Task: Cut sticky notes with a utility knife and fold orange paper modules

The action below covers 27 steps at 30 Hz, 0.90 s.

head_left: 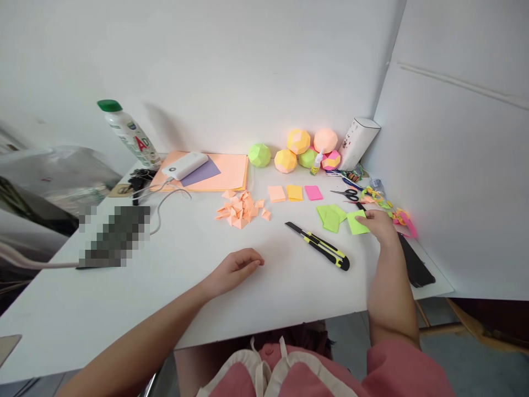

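At the table's right, my right hand (379, 223) pinches a square green paper (356, 223) between thumb and fingers. Just left of that sheet lie overlapping green paper squares (331, 217). My left hand (237, 269) rests on the white tabletop, fingers loosely curled together with nothing visible in them. Between the hands is a black and yellow-green utility knife (320, 246), its dark blade toward the back left. Beyond my left hand sits a heap of folded peach paper pieces (240, 209). Small stacks of peach (276, 193), orange (295, 193) and pink paper (313, 192) form a row.
Several faceted paper balls (298, 141) and a small glue bottle (317, 164) stand by the wall. Scissors (349, 194) and paper chains (378, 197) lie at right. Peach sheets (231, 168), a white power bank (185, 166) and a tall bottle (132, 135) are at left.
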Motion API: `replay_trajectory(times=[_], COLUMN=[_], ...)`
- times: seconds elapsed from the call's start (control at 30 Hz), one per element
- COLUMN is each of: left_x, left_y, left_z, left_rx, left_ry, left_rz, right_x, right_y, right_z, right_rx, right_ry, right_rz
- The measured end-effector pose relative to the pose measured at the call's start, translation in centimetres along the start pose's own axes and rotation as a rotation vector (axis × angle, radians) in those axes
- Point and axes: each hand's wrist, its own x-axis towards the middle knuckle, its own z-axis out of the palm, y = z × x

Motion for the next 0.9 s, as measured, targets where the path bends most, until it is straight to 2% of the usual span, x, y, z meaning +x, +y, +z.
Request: replay_trajectory(times=[0.07,0.1,0.23,0.33,0.47,0.8,0.9], left_x=[0.0,0.0,0.0,0.0,0.0,0.0,0.0], left_y=[0.1,0.1,0.2,0.2,0.2,-0.1,-0.2], left_z=[0.0,0.0,-0.1,-0.1,-0.1,-0.5,-0.5], left_rx=[0.009,0.008,0.018,0.019,0.036,0.189,0.201], left_ry=[-0.005,-0.005,-0.006,-0.012,-0.022,-0.104,-0.111], left_rz=[-0.004,-0.002,0.001,-0.001,0.013,0.014,0.019], right_x=[-0.3,-0.4,-1.0,-1.6,-1.9,0.0,0.7], right_y=[-0.6,-1.1,-3.3,-4.6,-5.4,-5.0,-4.8], right_z=[1.1,1.9,4.9,6.0,6.4,5.8,5.5], right_rx=[0.189,0.186,-0.103,-0.352,-0.509,-0.526,-0.517], right_ry=[-0.047,-0.062,0.02,0.019,0.003,-0.051,-0.093], right_rz=[-0.056,-0.071,-0.091,-0.108,-0.103,-0.169,-0.144])
